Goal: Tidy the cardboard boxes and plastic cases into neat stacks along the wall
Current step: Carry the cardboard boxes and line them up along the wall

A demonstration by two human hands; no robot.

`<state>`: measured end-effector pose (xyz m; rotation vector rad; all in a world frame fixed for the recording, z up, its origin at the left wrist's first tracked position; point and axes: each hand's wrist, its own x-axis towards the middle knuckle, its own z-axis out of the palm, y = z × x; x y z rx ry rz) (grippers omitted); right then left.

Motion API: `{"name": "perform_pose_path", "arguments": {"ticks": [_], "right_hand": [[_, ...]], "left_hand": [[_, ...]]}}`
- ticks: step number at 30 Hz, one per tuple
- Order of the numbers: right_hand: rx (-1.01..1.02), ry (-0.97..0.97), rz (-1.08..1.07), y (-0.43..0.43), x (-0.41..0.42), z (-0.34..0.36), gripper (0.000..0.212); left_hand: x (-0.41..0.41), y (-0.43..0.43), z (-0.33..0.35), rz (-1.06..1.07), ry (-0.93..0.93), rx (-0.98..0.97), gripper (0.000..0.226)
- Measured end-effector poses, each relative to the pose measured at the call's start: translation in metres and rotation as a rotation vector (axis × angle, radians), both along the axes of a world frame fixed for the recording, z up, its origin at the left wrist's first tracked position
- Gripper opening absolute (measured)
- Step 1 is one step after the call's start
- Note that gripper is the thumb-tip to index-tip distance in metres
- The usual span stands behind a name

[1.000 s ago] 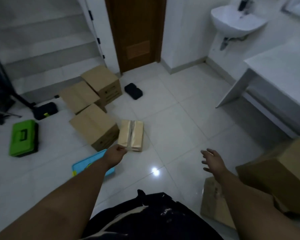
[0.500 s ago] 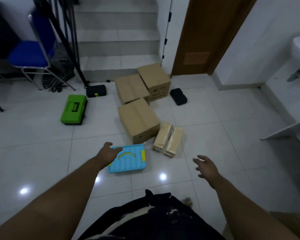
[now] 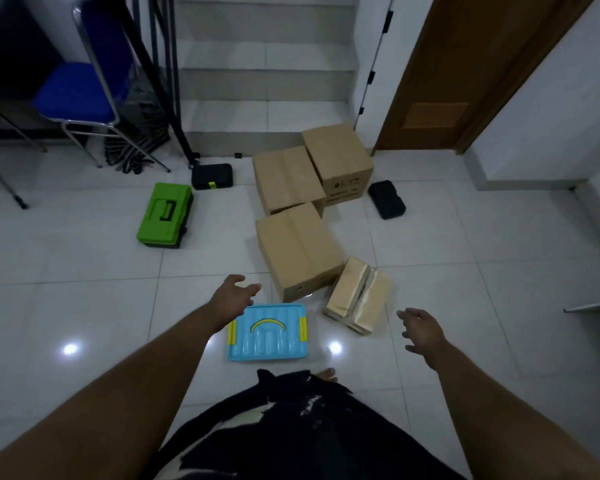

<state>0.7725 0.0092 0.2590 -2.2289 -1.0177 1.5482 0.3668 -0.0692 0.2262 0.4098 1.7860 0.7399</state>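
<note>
Your view has swung left; stairs (image 3: 267, 95) and blue chair (image 3: 73, 95) are now ahead. Your left hand (image 3: 234, 297) has come off the small taped box (image 3: 359, 296) and now sits over the far-left corner of the blue case (image 3: 269, 336), fingers spread, no grip, contact unclear. Right hand (image 3: 421, 329) is spread, empty, above the floor (image 3: 84, 289) right of the taped box. Hands well apart. Nothing stacked yet: cardboard boxes (image 3: 297, 249) are jumbled below the stairs, green toolbox (image 3: 165, 213) and black cases (image 3: 212, 175) scattered. The blue case looks like your next pickup.
</note>
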Motion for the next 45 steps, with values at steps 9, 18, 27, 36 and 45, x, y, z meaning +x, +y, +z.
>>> {"name": "perform_pose_path", "arguments": {"ticks": [9, 18, 27, 36, 45], "right_hand": [[0.021, 0.030, 0.005, 0.087, -0.098, 0.004, 0.041], [0.026, -0.057, -0.269, 0.091, -0.188, -0.010, 0.041], [0.045, 0.004, -0.587, 0.039, -0.317, 0.003, 0.037], [0.087, -0.019, -0.595, -0.008, -0.361, 0.025, 0.042], [0.062, 0.014, -0.718, -0.082, -0.392, 0.024, 0.045]], "left_hand": [[-0.082, 0.086, 0.018, -0.172, 0.240, 0.019, 0.036], [-0.204, 0.195, -0.001, -0.493, 0.188, -0.010, 0.040], [-0.297, 0.283, 0.006, -0.848, 0.188, -0.028, 0.046], [-0.301, 0.281, 0.026, -1.037, 0.192, 0.047, 0.040], [-0.306, 0.239, 0.057, -1.163, 0.263, 0.170, 0.041]]}}
